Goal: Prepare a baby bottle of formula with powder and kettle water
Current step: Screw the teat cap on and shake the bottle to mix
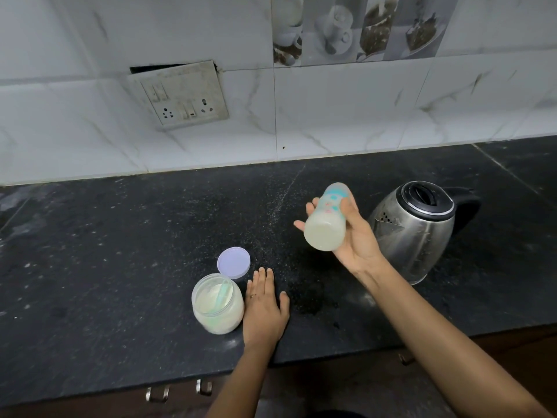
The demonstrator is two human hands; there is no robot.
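Observation:
My right hand [354,236] grips a baby bottle [327,220] in the air above the counter. The bottle is tilted, its base toward me and its capped top pointing away, and pale milky liquid fills its lower part. My left hand [263,306] rests flat on the black counter, fingers straight, just right of an open jar of formula powder [217,306] with a pale green scoop inside. The jar's lilac lid [234,263] lies behind the jar. A steel electric kettle [417,230] with a black lid stands to the right of the bottle.
The black stone counter [120,267] meets a white tiled wall with a socket plate [180,95] at the back. Its front edge runs along the bottom, with cabinet handles [177,390] below. Powder specks and a damp patch [310,297] mark the counter near my hands.

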